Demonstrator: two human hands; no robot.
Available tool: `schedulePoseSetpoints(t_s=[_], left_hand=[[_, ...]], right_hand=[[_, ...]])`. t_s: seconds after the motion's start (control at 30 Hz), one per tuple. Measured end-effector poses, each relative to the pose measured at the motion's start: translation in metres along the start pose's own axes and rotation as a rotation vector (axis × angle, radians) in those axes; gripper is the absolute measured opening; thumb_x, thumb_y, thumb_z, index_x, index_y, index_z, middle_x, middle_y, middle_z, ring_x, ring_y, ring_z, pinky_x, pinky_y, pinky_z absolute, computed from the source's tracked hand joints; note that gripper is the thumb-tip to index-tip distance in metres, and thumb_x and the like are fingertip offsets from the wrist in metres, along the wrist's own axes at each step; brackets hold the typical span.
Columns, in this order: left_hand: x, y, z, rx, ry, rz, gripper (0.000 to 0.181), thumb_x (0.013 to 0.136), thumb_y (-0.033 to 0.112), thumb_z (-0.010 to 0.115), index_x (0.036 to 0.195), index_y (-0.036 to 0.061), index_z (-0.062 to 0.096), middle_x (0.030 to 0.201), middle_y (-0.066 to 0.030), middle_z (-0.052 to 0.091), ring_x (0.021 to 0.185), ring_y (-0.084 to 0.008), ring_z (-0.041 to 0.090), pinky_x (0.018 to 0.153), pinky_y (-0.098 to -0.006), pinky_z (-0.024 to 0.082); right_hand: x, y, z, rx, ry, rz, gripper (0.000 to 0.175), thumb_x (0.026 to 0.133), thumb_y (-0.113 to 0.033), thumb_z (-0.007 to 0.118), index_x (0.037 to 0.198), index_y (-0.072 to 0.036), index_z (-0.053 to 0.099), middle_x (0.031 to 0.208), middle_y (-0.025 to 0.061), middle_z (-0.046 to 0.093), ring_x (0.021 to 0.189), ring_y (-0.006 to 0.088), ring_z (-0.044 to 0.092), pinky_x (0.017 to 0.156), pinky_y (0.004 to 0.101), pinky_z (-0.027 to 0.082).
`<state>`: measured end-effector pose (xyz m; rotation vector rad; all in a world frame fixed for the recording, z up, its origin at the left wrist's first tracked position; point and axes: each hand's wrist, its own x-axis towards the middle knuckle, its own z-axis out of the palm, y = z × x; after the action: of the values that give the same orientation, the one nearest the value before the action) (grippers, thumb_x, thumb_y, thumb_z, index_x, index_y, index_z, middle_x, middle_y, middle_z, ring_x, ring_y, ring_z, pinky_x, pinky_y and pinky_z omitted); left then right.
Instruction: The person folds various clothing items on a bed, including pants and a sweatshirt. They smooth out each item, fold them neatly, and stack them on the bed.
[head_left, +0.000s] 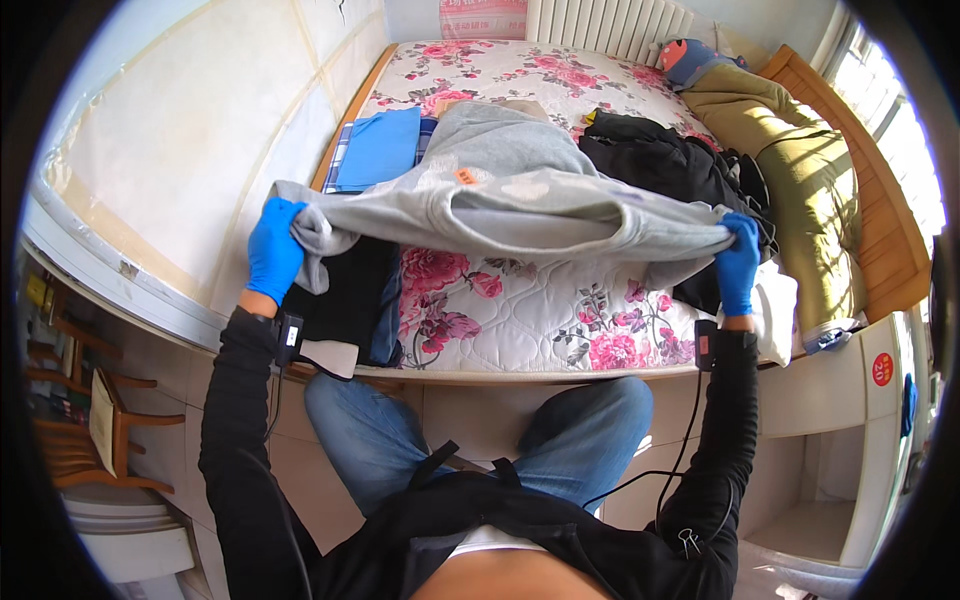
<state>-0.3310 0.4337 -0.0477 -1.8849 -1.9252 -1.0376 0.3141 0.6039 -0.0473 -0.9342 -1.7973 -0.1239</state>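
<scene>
A grey sweatshirt (517, 154) is stretched out sideways above the bed, its round neckline (536, 244) facing me. My left hand (275, 246), in a blue glove, grips the fabric at its left end, where a sleeve hangs bunched. At the opposite end my right hand (738, 262), gloved the same way, pinches the other side. The garment's body reaches away from me towards the middle of the mattress. An orange patch (466, 176) shows on its front. Folds of the sweatshirt hide part of the bed.
The floral mattress (517, 330) carries folded blue cloth (380, 150) and dark folded clothes (337, 330) at left. Black garments (667, 157) are heaped at right, near a white cloth (774, 311). An olive quilt (810, 180) lies along the wooden headboard (870, 195). A wall (180, 142) borders the left.
</scene>
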Motion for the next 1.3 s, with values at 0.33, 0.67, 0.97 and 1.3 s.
schedulePoseSetpoints(t_s=[0.33, 0.67, 0.97, 1.3], left_hand=[[-0.085, -0.036, -0.013, -0.029, -0.203, -0.097, 0.057, 0.079, -0.004, 0.054, 0.134, 0.0109, 0.051, 0.127, -0.0144, 0.05, 0.111, -0.0315, 0.055, 0.095, -0.0332, 0.046], [-0.056, -0.027, -0.112, 0.927, -0.319, -0.465, 0.033, 0.086, 0.027, 0.059, 0.111, 0.0055, 0.061, 0.111, -0.0219, 0.062, 0.094, -0.0395, 0.063, 0.076, -0.0489, 0.052], [0.015, -0.079, -0.15, 0.044, -0.09, -0.579, 0.045, 0.088, 0.027, 0.049, 0.127, 0.0077, 0.058, 0.098, -0.0243, 0.065, 0.079, -0.0269, 0.067, 0.072, -0.0388, 0.054], [0.095, -0.09, -0.09, -0.572, 0.767, -0.215, 0.029, 0.084, -0.003, 0.048, 0.096, 0.0058, 0.074, 0.114, -0.0134, 0.062, 0.096, -0.0229, 0.062, 0.085, -0.0291, 0.052]], right_hand=[[-0.188, -0.04, 0.02, -0.351, -1.097, 0.292, 0.018, 0.07, -0.007, 0.064, 0.088, -0.006, 0.066, 0.092, 0.0159, 0.061, 0.086, 0.0361, 0.06, 0.076, 0.0428, 0.049], [-0.166, -0.217, 0.178, 0.1, -0.816, -0.039, 0.073, 0.072, -0.042, 0.074, 0.13, -0.004, 0.051, 0.127, 0.0251, 0.053, 0.113, 0.0394, 0.053, 0.096, 0.0417, 0.043], [-0.187, -0.269, 0.213, 0.479, -0.704, -0.119, 0.034, 0.061, -0.005, 0.06, 0.093, -0.01, 0.07, 0.115, 0.0087, 0.064, 0.09, 0.0327, 0.057, 0.082, 0.0399, 0.048], [-0.226, -0.262, 0.181, 0.394, -1.136, -0.332, 0.048, 0.067, -0.01, 0.06, 0.114, -0.011, 0.065, 0.133, 0.0123, 0.054, 0.111, 0.0411, 0.053, 0.095, 0.0432, 0.045]])
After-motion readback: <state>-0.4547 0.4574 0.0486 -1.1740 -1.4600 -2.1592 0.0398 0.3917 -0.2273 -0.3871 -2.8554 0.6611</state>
